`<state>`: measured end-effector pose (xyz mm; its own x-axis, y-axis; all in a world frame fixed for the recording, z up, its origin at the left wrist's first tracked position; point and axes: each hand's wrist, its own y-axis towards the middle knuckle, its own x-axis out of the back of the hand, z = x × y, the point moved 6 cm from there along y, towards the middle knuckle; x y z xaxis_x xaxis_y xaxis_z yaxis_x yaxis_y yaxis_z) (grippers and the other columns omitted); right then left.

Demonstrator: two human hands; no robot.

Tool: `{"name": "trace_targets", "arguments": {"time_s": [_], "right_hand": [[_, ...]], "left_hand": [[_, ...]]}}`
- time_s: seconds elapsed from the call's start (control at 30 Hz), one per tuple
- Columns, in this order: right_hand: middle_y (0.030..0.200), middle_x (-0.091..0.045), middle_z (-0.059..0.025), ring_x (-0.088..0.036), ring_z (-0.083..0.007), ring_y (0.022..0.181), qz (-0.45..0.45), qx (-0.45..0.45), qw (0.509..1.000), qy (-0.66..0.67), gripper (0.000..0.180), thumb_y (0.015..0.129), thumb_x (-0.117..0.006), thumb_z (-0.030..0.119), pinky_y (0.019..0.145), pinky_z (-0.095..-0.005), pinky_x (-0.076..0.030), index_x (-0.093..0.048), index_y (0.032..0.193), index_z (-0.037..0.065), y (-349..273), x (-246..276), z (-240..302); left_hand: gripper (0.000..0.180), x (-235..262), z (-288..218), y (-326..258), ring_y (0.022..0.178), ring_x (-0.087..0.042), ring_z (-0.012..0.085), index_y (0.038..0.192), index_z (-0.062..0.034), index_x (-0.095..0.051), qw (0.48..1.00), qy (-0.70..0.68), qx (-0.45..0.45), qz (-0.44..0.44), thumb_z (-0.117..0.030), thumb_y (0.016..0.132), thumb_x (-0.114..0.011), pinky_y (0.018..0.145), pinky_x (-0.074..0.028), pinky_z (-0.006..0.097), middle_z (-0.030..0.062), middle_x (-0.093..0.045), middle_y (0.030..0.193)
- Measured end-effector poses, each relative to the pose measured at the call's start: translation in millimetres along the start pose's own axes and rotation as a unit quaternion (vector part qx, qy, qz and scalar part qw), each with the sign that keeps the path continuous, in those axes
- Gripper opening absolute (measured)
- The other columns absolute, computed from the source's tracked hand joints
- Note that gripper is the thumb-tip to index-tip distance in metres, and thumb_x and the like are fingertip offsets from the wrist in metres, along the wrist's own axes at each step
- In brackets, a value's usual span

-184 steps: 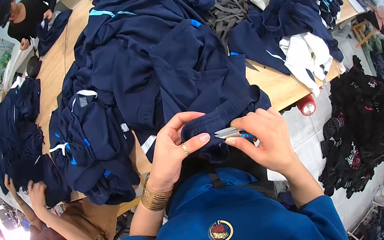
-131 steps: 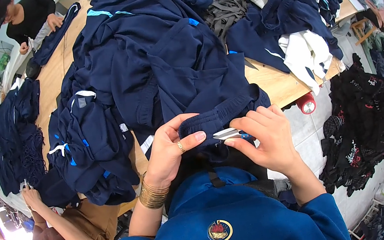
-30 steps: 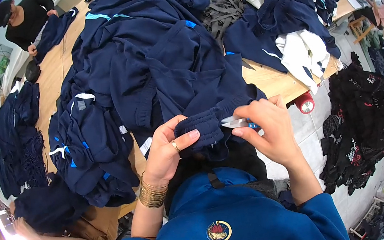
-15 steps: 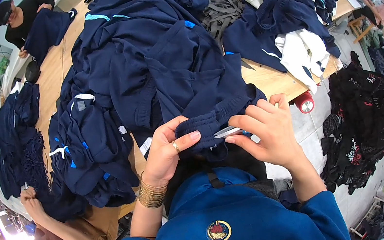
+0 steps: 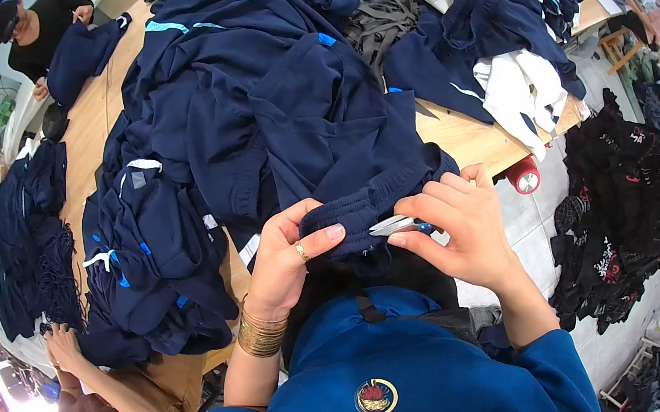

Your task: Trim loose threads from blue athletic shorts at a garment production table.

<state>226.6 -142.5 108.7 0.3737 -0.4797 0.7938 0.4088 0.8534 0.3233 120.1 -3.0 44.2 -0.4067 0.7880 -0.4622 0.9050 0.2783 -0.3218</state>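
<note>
The gathered elastic waistband of a navy garment is pinched in my left hand, thumb on top and fingers underneath. Bangles and a ring are on that hand and wrist. My right hand grips a pair of small thread snips with silver blades and a bit of blue at the handle. The blade tips point left and lie at the edge of the band, close to my left thumb. Whether they touch the cloth, I cannot tell. The rest of the garment runs up onto the navy heap on the table.
The wooden table carries navy and white garments and dark grey straps. Dark scissor-like blades lie near its edge. A red cylinder sits below the edge. Black clothes are piled right. Two co-workers handle cloth at left.
My hands stay almost in place; the snips have shifted slightly and more of their blue handle shows. The lower-left co-worker's hand has moved slightly right; the upper-left co-worker's hand and cloth have shifted a little.
</note>
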Motion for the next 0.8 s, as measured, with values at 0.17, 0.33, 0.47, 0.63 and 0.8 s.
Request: {"name": "trace_targets", "arguments": {"time_s": [0.17, 0.33, 0.47, 0.63, 0.8], "right_hand": [[0.068, -0.050, 0.0034, -0.049, -0.0143, 0.065, 0.009, 0.007, 0.999, -0.049, 0.019, 0.072, -0.068, 0.030, 0.068, -0.0333, -0.028, -0.062, 0.084, 0.016, 0.4, -0.3, 3.3], [0.066, -0.049, 0.0038, -0.045, -0.0146, 0.063, -0.013, 0.014, 0.998, -0.054, 0.019, 0.071, -0.069, 0.029, 0.067, -0.0331, -0.027, -0.062, 0.082, 0.016, 0.9, 1.9, 5.8], [0.064, -0.047, 0.0043, -0.043, -0.0146, 0.061, -0.032, 0.024, 0.997, -0.071, 0.019, 0.069, -0.070, 0.028, 0.066, -0.0321, -0.026, -0.061, 0.079, 0.015, 2.2, 2.4, 7.3], [0.068, -0.049, 0.0040, -0.047, -0.0136, 0.066, -0.008, 0.012, 0.997, -0.076, 0.017, 0.072, -0.068, 0.028, 0.068, -0.0349, -0.027, -0.061, 0.082, 0.017, 1.6, 0.2, 6.0], [0.064, -0.047, 0.0041, -0.042, -0.0144, 0.061, -0.045, 0.024, 0.997, -0.056, 0.019, 0.068, -0.071, 0.028, 0.066, -0.0320, -0.026, -0.061, 0.079, 0.015, 0.0, -4.8, 2.8]], "left_hand": [[0.014, 0.5, 0.6, -1.4, 0.076, -0.057, 0.0061, 0.088, -0.0020, -0.060, 1.000, 0.005, 0.002, -0.009, -0.005, 0.076, -0.066, 0.075, -0.045, 0.020, 0.0018, -0.063, 0.084], [0.014, 1.2, 0.7, -1.3, 0.076, -0.057, 0.0059, 0.088, -0.0019, -0.061, 1.000, 0.012, -0.003, -0.016, -0.005, 0.076, -0.066, 0.075, -0.045, 0.020, 0.0017, -0.063, 0.084], [0.013, 1.4, 0.8, 0.2, 0.076, -0.057, 0.0058, 0.088, -0.0018, -0.061, 1.000, 0.014, -0.003, -0.021, -0.005, 0.077, -0.066, 0.074, -0.045, 0.020, 0.0017, -0.063, 0.083], [0.013, 0.2, -2.0, 0.7, 0.076, -0.058, 0.0062, 0.089, -0.0015, -0.060, 1.000, 0.013, 0.001, -0.018, -0.004, 0.077, -0.066, 0.075, -0.045, 0.020, 0.0022, -0.063, 0.084], [0.014, 2.2, 5.9, 2.1, 0.077, -0.058, 0.0065, 0.089, -0.0013, -0.060, 1.000, 0.002, 0.010, -0.028, -0.004, 0.077, -0.066, 0.076, -0.045, 0.021, 0.0025, -0.063, 0.085]]}}
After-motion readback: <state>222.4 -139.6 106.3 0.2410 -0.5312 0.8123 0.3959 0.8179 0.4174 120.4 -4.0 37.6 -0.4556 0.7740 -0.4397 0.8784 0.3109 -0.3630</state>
